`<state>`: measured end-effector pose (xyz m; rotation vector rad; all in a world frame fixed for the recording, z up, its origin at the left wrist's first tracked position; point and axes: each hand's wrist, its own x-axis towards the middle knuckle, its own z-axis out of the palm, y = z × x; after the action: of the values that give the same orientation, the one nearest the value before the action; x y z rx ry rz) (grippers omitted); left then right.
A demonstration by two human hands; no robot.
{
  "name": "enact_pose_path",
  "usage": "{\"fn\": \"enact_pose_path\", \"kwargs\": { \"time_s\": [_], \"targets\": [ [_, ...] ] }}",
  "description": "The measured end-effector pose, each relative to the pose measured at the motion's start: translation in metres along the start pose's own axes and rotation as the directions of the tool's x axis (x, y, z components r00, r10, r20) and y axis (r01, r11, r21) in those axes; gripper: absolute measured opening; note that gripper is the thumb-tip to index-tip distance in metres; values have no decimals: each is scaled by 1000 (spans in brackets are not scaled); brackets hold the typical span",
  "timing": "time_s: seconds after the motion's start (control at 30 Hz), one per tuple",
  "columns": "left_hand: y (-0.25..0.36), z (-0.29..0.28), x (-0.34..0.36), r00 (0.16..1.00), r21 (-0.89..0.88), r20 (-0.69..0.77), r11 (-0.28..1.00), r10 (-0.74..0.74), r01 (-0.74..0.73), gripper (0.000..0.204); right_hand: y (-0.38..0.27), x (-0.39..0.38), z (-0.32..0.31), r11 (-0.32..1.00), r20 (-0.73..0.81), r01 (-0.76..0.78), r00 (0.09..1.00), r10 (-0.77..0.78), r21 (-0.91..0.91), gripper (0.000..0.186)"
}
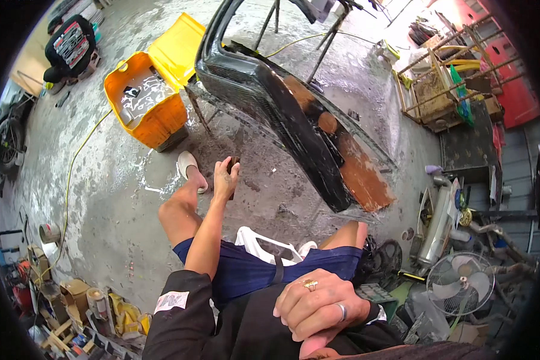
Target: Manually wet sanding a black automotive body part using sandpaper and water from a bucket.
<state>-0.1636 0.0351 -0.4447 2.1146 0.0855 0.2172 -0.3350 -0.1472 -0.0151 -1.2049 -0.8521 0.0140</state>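
Head view: my left hand [225,179] has its grip closed on a dark sanding block [233,163] just short of the black bumper [294,129], whose brown patches look only part-sanded, while my right hand [321,306] rests loosely curled, holding nothing

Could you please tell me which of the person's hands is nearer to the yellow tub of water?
Left. The left hand, gripping a small dark block, is out over the wet floor just right of the yellow tub; the right hand rests against the torso, far below.
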Motion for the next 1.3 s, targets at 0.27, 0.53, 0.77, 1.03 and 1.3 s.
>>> {"fn": "enact_pose_path", "kwargs": {
  "time_s": [0.27, 0.53, 0.77, 1.03, 1.3],
  "targets": [
    [-7, -1, -1, 1000, 20, 2, 1000, -6, 6, 49, 3, -11, 12, 943, -52, 172, 980, -195, -284, 48],
    [4, -3, 3, 1000, -46, 9, 999, -20, 21, 50, 25, -14, 13, 939, -111, 110, 982, -153, -327, 39],
    [7, -10, 2, 999, -31, -8, 998, -53, 53, 48, 37, -59, -2, 899, -251, -369, 917, 311, -235, 25],
    [-14, -12, -1, 997, -29, -39, 998, 61, -62, 47, 29, -62, 20, 868, 751, -259, 637, -176, 423, 66],
    [-6, -1, -2, 998, -35, -21, 998, 58, -59, 50, 63, -131, 54, 913, 512, -18, 833, -212, 407, 54]
  ]
}}
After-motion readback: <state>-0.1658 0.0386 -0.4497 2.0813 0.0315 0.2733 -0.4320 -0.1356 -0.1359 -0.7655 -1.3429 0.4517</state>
